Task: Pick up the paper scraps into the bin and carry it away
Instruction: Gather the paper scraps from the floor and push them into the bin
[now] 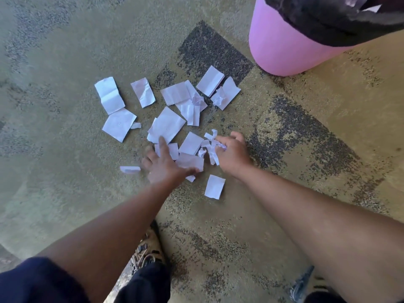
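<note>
Mottled tan-and-grey carpet (pixel 284 171). White torn paper scraps (pixel 166 125) lie scattered mid-floor. My left hand (pixel 162 165) spreads flat, fingers wide, on scraps. My right hand (pixel 231 152) curls around crumpled strips (pixel 213 147). Pink round bin (pixel 282 44) with black liner (pixel 328 22) stands far right.

The scraps (pixel 166 125) under my hands are thin white paper, matt, most creased from folding and a few crumpled into rough wads. The carpet (pixel 65 62) they lie on is short, coarse pile, dull and speckled, olive with darker grainy patches. At its far right corner the bin (pixel 277 44) looks like smooth pink plastic with a soft sheen, lined with a wrinkled, slightly glossy black bag (pixel 328 25). My sleeve (pixel 32 281) is dark matt cloth.
</note>
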Motion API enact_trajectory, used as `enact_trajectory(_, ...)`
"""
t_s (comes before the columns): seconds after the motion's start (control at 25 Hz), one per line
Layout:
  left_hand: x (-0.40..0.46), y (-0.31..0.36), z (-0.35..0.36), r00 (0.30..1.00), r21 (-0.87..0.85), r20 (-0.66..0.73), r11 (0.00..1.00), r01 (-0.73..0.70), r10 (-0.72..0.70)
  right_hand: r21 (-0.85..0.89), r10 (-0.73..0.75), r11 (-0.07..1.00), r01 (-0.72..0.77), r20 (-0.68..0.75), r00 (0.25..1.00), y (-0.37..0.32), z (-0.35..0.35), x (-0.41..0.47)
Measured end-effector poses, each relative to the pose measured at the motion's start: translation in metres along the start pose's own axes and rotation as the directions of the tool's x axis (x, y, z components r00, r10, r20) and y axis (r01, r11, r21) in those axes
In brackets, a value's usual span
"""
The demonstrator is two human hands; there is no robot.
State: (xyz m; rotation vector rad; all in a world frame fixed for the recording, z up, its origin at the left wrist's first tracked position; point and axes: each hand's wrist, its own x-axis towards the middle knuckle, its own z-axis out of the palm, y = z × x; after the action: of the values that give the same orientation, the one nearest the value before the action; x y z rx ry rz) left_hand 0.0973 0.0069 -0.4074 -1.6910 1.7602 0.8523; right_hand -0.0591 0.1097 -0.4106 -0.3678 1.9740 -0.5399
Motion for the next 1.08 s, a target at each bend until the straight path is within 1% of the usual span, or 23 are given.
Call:
enact_trajectory(0.04, -0.002, -0.001, 0.007, 0.999, 0.045, -0.024, 0.998, -0.039, 0.041, -0.027, -0.003, 1.0, 0.002, -0.005, 1.0, -0.002, 0.003, 0.004)
enact_trajectory(0.08, -0.004, -0.002, 0.013, 0.994, 0.036, -0.052, 0.995, -0.09, 0.091, -0.042, -0.005, 0.999, 0.005, 0.0, 1.0, -0.003, 0.008, 0.007)
enact_trajectory(0.16, 0.0, -0.004, 0.023, 0.975, -0.096, -0.109, 0.974, -0.207, 0.196, -0.041, -0.009, 0.999, 0.011, 0.032, 0.999, -0.006, 0.018, 0.009)
enact_trajectory(0.24, 0.006, -0.006, 0.026, 0.942, -0.166, -0.144, 0.931, -0.326, 0.304, -0.013, -0.024, 1.0, 0.025, 0.062, 0.998, -0.006, 0.029, 0.01)
enact_trajectory(0.28, 0.009, -0.007, 0.026, 0.926, -0.177, -0.127, 0.91, -0.374, 0.356, 0.007, -0.032, 0.999, 0.032, 0.08, 0.996, -0.005, 0.034, 0.011)
enact_trajectory(0.36, 0.013, -0.003, 0.022, 0.908, -0.186, -0.05, 0.889, -0.418, 0.416, 0.041, -0.026, 0.999, 0.021, 0.119, 0.993, -0.003, 0.043, 0.013)
enact_trajectory(0.48, 0.018, 0.003, 0.013, 0.895, -0.192, 0.018, 0.88, -0.434, 0.446, 0.152, -0.003, 0.988, -0.021, 0.16, 0.987, -0.001, 0.049, 0.013)
enact_trajectory(0.6, 0.019, 0.009, 0.004, 0.857, -0.163, 0.077, 0.855, -0.493, 0.509, 0.259, 0.008, 0.963, -0.069, 0.229, 0.973, 0.0, 0.046, 0.008)
enact_trajectory(0.68, 0.015, 0.013, 0.0, 0.847, -0.187, 0.082, 0.843, -0.505, 0.526, 0.333, 0.024, 0.936, -0.111, 0.253, 0.967, -0.001, 0.043, 0.002)
enact_trajectory(0.8, 0.005, 0.019, -0.003, 0.857, -0.251, 0.031, 0.834, -0.492, 0.514, 0.453, 0.013, 0.886, -0.104, 0.201, 0.98, -0.005, 0.038, -0.008)
enact_trajectory(0.88, -0.005, 0.025, -0.008, 0.868, -0.34, -0.011, 0.814, -0.471, 0.497, 0.532, -0.007, 0.844, -0.072, 0.145, 0.989, -0.014, 0.028, -0.019)
enact_trajectory(0.96, -0.022, 0.033, -0.018, 0.87, -0.426, -0.049, 0.778, -0.462, 0.49, 0.6, -0.04, 0.8, -0.016, 0.081, 0.996, -0.025, 0.013, -0.034)
enact_trajectory(1.08, -0.058, 0.056, -0.043, 0.851, -0.477, -0.13, 0.72, -0.503, 0.508, 0.684, -0.096, 0.723, 0.095, -0.037, 0.995, -0.049, -0.021, -0.06)
